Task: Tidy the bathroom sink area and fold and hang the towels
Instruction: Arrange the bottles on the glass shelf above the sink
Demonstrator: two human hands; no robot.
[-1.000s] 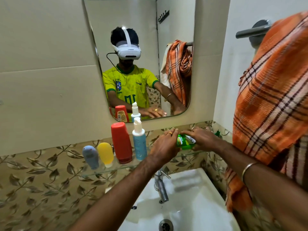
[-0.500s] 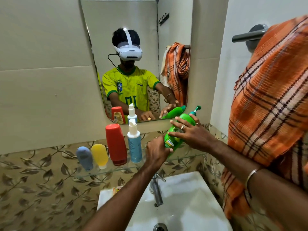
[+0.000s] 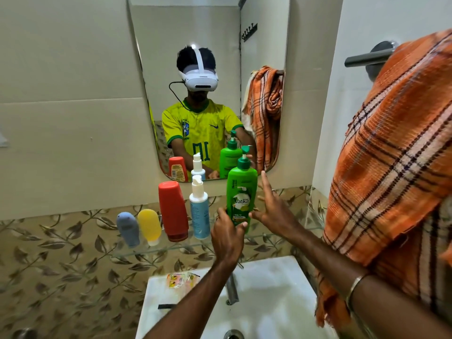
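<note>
A green pump shampoo bottle (image 3: 242, 192) stands upright on the glass shelf (image 3: 171, 248) below the mirror. My left hand (image 3: 227, 237) grips its lower part from the front. My right hand (image 3: 271, 206) is just to the bottle's right, fingers spread, palm near its side and holding nothing. To the bottle's left stand a white-and-blue spray bottle (image 3: 199, 209), a red bottle (image 3: 172, 211), a yellow tube (image 3: 149, 226) and a grey-blue tube (image 3: 127, 228). An orange checked towel (image 3: 391, 155) hangs bunched over the rail (image 3: 364, 58) at the right.
The white sink (image 3: 269, 302) lies below the shelf with a metal tap (image 3: 232, 289) behind my left wrist. A small orange packet (image 3: 181, 280) and a dark strip (image 3: 166, 306) lie on the sink's left rim. The mirror (image 3: 208, 81) shows a person.
The green bottle went from lying on the shelf, through tilted in both hands, to upright. My right hand has let go and opened; my left still holds the base.
</note>
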